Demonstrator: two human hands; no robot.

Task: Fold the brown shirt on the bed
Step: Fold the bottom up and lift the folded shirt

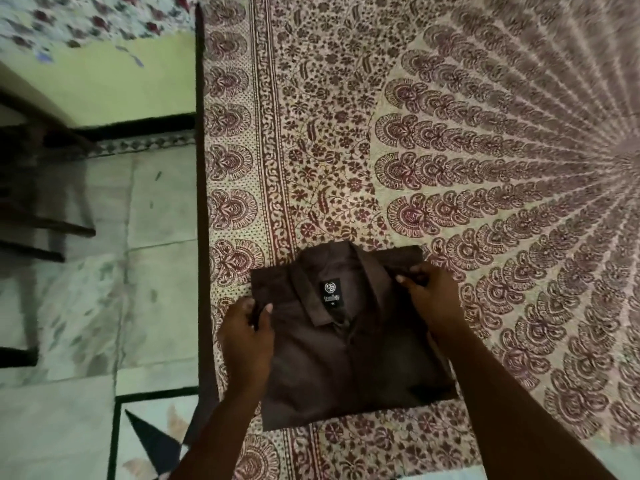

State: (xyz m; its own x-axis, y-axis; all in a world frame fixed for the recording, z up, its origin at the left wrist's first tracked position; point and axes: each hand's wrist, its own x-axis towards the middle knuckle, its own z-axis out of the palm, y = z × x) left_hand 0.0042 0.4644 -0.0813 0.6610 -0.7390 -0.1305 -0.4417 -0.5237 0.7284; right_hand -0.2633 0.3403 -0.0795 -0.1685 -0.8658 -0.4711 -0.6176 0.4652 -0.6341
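The brown shirt (346,362) lies on the bed as a folded rectangle, collar up, with a black neck label showing. My left hand (246,337) pinches the shirt's left edge near the shoulder, thumb on top of the cloth. My right hand (433,299) grips the right shoulder corner beside the collar, fingers curled into the fabric. Both forearms reach in from the bottom of the view. The shirt's underside and tucked sleeves are hidden.
The bed is covered by a maroon and cream patterned sheet (450,150), its left edge (201,202) running top to bottom. A tiled floor (104,289) lies to the left, with dark furniture legs (41,237) at far left.
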